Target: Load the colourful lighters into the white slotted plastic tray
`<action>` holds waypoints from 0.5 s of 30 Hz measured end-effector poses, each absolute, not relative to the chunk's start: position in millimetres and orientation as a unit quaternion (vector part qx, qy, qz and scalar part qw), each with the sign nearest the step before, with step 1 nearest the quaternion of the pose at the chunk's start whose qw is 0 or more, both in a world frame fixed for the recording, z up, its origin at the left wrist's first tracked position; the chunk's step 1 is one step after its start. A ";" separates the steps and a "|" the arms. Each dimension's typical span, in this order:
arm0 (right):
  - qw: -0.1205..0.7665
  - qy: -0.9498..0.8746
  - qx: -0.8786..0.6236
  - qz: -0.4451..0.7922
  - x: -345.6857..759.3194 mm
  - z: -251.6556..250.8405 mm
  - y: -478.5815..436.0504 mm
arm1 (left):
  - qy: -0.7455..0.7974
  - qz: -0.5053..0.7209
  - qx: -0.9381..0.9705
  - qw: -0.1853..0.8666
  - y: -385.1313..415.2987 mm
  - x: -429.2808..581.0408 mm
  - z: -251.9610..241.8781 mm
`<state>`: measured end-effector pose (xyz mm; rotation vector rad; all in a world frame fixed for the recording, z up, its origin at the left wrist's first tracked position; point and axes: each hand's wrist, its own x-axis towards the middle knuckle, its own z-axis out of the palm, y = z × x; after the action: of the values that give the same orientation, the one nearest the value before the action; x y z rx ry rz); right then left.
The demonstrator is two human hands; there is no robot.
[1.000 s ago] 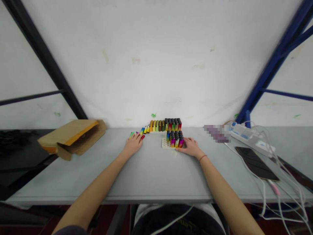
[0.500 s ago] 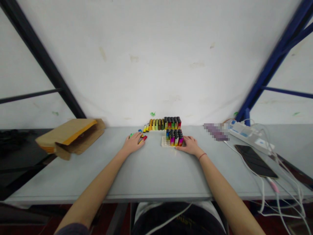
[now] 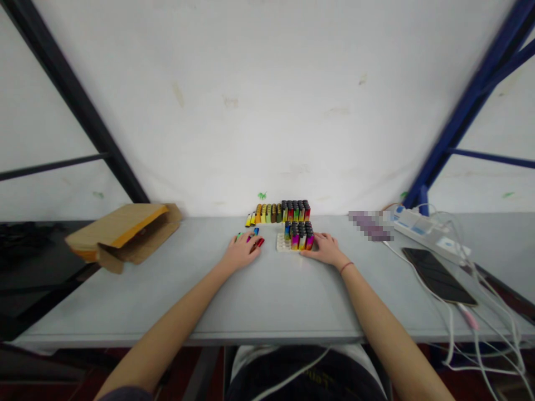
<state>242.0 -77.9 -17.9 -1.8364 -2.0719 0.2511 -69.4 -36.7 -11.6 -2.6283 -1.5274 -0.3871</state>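
Observation:
Several loose coloured lighters [image 3: 259,243] lie under and around the fingers of my left hand [image 3: 241,253], which is spread over them, palm down; its fingers partly hide them. My right hand [image 3: 328,249] grips the right side of a white slotted tray [image 3: 283,243], thumb at its front edge. Upright lighters with black tops [image 3: 301,239] fill the tray's middle and right, while slots at its left show bare. Behind it stand a block of black-topped lighters [image 3: 296,210] and rows of yellowish ones [image 3: 268,213]. Two yellow lighters [image 3: 251,219] lean or lie at the left end.
An opened brown cardboard box [image 3: 121,228] lies at the left of the grey table [image 3: 267,301]. On the right are a dark phone [image 3: 438,275], a pixelated purple object [image 3: 370,225], a white power strip [image 3: 428,234] and loose white cables. A white wall stands behind.
My left hand has moved right, nearer the tray, and the loose lighters have shifted along with it. My right hand stays at the tray.

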 end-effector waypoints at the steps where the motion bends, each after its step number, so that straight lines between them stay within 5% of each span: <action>1: 0.180 -0.734 -0.649 0.090 242.1 -17.9 -77.8 | -0.513 -0.126 -0.848 0.043 -35.8 -64.3 -11.2; 15: 0.179 -0.732 -0.651 0.090 241.7 -19.3 -76.0 | -0.535 -0.135 -0.826 0.112 -39.0 -32.9 -8.0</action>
<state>241.7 -76.0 -19.3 -1.8401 -2.0703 0.2547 -32.9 -39.0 -8.0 -2.4252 -1.5716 -0.3975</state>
